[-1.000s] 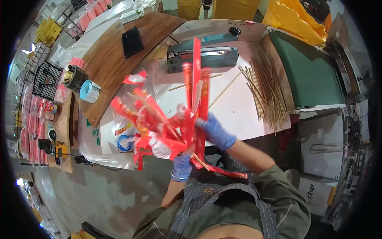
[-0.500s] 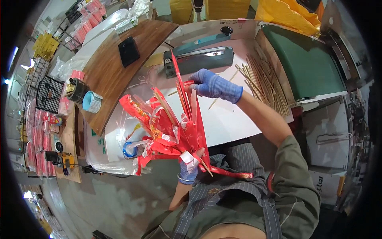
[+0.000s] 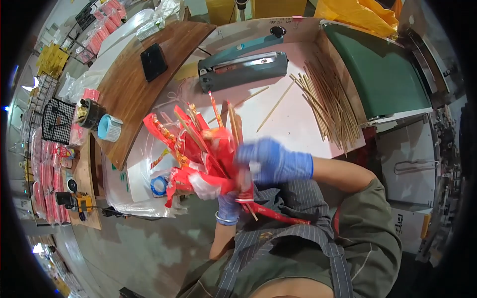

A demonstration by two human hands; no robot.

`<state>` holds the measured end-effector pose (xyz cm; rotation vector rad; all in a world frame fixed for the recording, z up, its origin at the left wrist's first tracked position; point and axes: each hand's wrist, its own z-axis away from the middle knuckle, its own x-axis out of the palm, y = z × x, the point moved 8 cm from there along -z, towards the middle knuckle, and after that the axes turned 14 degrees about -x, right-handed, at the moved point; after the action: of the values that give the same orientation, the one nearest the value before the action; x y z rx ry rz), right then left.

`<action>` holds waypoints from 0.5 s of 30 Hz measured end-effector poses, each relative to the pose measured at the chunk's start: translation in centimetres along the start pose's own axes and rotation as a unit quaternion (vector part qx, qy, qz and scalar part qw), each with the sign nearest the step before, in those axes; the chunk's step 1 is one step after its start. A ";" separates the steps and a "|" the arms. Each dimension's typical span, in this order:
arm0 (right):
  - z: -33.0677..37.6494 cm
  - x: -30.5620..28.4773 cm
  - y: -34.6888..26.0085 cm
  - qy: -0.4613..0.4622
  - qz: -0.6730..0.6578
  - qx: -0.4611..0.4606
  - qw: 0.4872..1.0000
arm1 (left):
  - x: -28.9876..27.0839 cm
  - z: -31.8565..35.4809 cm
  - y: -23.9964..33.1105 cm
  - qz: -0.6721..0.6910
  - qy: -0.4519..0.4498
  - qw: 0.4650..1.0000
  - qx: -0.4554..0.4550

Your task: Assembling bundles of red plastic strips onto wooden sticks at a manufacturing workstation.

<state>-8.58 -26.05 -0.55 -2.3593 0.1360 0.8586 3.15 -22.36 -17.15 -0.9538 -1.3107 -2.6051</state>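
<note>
I am seeing a blue roll of tape (image 3: pixel 109 127) sitting on the curved brown wooden board (image 3: pixel 130 94) at far left. Just right of it, over the white tabletop's (image 3: pixel 298 124) near edge, my blue-gloved left hand (image 3: pixel 227 206) is clenching the bunch of red plastic-wrapped sticks (image 3: pixel 198 151) from below. My blue-gloved right hand (image 3: pixel 272 161), blurred, is closing around the bunch's right side, while loose thin bamboo sticks (image 3: pixel 328 107) are lying farther right.

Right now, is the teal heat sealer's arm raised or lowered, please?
Lowered: the sealer's arm lies flat along its base, no gap visible.
</note>
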 end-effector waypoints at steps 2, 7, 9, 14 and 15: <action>-0.8 -2.1 1.9 0.081 -0.029 0.100 0.991 | -4.0 -0.5 -4.3 0.121 0.046 0.987 -0.096; 1.2 -2.1 5.7 0.154 -0.051 0.255 0.953 | -5.1 0.1 -2.0 -0.179 0.173 0.968 -0.012; 1.6 -1.7 6.8 0.156 -0.138 0.282 0.937 | -1.2 1.3 0.8 -0.158 0.165 0.973 0.045; 2.5 -3.4 8.8 0.243 -0.259 0.372 0.857 | -1.7 1.8 1.8 -0.242 0.213 0.940 0.109; 3.1 -6.2 9.7 0.331 -0.233 0.336 0.850 | -0.9 1.3 0.3 -0.120 0.113 0.986 -0.032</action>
<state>-17.99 -32.71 -3.63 -1.7817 0.1083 -0.2498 4.61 -21.74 -16.80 -0.5120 -1.3658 -2.8450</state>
